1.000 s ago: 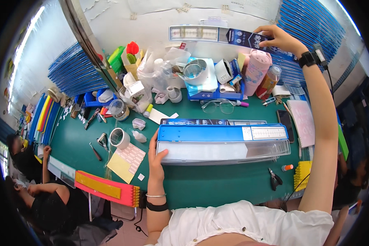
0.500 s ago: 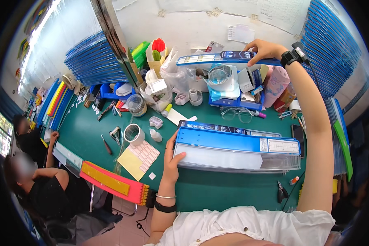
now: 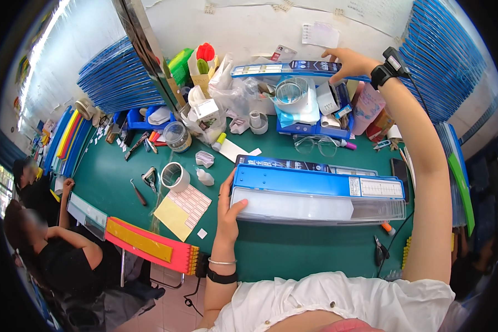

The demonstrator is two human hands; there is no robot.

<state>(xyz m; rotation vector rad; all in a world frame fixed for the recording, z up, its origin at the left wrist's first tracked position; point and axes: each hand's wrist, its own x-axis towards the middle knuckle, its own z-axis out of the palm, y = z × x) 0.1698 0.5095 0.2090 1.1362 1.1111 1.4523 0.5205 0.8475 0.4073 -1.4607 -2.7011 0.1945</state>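
My left hand (image 3: 227, 217) grips the left end of a stack of long plastic cases, thumb on the front face. The front case (image 3: 315, 180) has a blue top half and a clear half with a white sheet inside. Behind it lies another with a dark printed label (image 3: 285, 164). At the back, my right hand (image 3: 353, 64) reaches across a similar long blue case (image 3: 276, 68), thumb at its near edge and fingers at its far edge. That case lies level behind a clear round tub (image 3: 292, 93); what supports it is hidden.
A white tape roll (image 3: 175, 176), label sheets (image 3: 183, 210) and pliers (image 3: 380, 252) lie on the green table (image 3: 271, 249). Glasses (image 3: 315, 145) sit before a blue bin (image 3: 315, 130). A pink-and-yellow board (image 3: 149, 243) borders the left, near a seated person (image 3: 72, 254).
The view has shifted slightly. The stack under my left hand has come a little nearer and tilted, hiding its lower clear edges. My right hand stays at the far case, which sits slightly farther back.
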